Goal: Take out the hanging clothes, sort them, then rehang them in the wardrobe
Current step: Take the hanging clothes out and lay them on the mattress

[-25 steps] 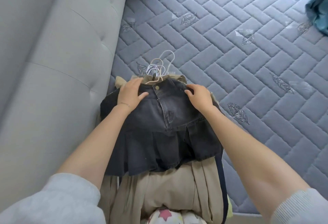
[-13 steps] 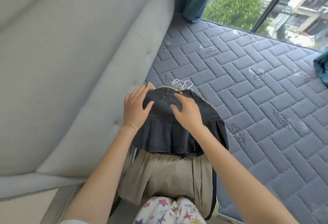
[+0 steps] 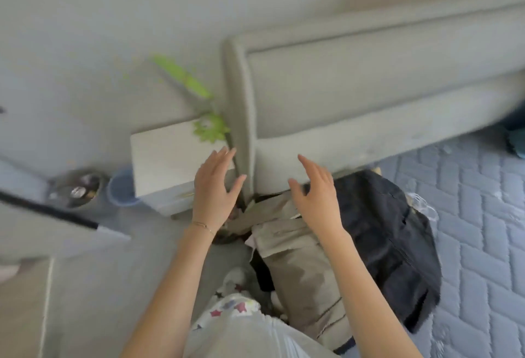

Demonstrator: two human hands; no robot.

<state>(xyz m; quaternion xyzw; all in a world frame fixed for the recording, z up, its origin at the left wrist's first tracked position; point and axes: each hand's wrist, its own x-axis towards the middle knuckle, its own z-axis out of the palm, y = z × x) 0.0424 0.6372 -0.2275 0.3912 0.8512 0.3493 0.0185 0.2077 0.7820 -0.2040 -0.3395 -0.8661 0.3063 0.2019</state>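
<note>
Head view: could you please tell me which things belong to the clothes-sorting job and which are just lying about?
Job: dark skirt, beige garment, white hangers, left hand, right hand (both open).
Lying about: white cabinet, green plant, blue container, grey headboard.

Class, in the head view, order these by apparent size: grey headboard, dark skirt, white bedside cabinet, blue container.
1. grey headboard
2. dark skirt
3. white bedside cabinet
4. blue container
The skirt lies nearer the camera, so second and third are unsure.
</note>
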